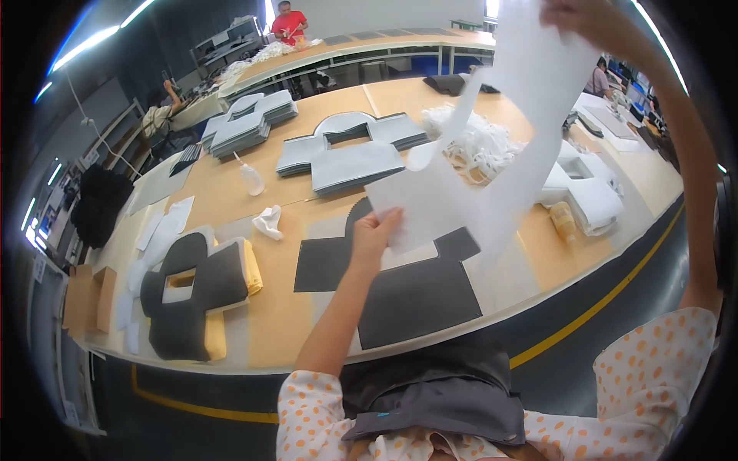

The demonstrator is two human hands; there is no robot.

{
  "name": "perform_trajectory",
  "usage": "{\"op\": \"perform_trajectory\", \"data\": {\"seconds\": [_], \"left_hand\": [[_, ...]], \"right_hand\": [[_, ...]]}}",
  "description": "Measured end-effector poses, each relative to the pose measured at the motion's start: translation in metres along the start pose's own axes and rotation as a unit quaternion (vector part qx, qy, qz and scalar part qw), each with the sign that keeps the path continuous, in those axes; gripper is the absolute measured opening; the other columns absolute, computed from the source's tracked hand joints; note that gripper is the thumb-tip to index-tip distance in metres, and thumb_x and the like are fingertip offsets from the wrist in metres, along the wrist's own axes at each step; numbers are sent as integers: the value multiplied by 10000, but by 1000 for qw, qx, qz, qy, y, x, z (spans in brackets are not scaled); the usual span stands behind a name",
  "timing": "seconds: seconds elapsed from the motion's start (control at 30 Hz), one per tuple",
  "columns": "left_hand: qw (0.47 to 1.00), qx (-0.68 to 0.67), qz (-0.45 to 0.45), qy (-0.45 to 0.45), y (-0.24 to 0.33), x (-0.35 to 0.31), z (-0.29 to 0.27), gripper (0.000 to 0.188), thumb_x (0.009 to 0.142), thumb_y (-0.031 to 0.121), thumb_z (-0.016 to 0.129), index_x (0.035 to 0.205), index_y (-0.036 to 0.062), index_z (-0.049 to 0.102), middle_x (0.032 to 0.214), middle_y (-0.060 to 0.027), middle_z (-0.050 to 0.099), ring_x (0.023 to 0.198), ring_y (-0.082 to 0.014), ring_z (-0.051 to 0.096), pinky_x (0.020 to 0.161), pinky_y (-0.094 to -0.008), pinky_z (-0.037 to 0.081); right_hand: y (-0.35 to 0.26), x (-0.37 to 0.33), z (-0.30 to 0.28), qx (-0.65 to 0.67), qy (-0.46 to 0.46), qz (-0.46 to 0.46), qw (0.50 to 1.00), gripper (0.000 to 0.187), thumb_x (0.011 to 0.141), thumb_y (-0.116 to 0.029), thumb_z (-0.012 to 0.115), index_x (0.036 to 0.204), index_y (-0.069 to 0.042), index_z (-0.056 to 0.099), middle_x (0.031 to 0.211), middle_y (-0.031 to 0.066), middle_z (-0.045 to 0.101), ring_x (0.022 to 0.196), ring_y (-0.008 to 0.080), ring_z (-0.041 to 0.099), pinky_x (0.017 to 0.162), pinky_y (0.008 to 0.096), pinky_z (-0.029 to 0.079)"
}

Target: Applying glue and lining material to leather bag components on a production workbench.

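A thin white sheet [430,198] with a cut-out opening hangs between my hands, tilted above the table and partly blurred. My left hand [378,234] pinches its lower left corner. Raised high at the upper right, my right hand [580,19] grips the sheet's top end. Beneath the sheet lies a dark grey cross-shaped piece [419,307] with a rectangular hole, flat near the table's front edge; the sheet hides part of it. To the left rests a stack of similar dark pieces [219,276] with yellow layers at its side.
Stacks of pale grey cut pieces [357,169] stand farther back on the table [280,323]. A squeeze bottle [250,180], crumpled white paper [268,222], a heap of white strips [480,146], a white stack [588,203] and an amber bottle [563,221] surround the work. Other people sit or stand farther off.
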State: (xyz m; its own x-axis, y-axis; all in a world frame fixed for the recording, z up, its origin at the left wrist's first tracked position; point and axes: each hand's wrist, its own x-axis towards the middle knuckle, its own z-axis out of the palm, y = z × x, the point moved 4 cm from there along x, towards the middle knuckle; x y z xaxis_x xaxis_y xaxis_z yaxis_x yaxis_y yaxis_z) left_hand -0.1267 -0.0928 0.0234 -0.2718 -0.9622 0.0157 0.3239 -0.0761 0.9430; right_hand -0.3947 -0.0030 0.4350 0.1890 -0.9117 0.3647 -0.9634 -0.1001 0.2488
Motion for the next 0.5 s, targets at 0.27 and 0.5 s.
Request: {"op": "perform_trajectory", "data": {"seconds": [0.27,0.5], "left_hand": [[966,254,29,23,100,-37,-49,221,889,182,714,1017,2,719,842,-22,704,679,-55,613,606,-231,496],[929,351,68,92,218,-46,-82,259,853,180,750,1061,28,719,894,-51,721,703,-78,646,644,-225,511]], "right_hand": [[-6,-56,102,154,93,7,984,209,901,-179,615,950,12,683,800,120,668,693,202,654,650,344,524],[34,-31,137,333,6,60,941,178,926,-217,611,979,-75,703,800,5,643,683,84,605,641,254,499]]}}
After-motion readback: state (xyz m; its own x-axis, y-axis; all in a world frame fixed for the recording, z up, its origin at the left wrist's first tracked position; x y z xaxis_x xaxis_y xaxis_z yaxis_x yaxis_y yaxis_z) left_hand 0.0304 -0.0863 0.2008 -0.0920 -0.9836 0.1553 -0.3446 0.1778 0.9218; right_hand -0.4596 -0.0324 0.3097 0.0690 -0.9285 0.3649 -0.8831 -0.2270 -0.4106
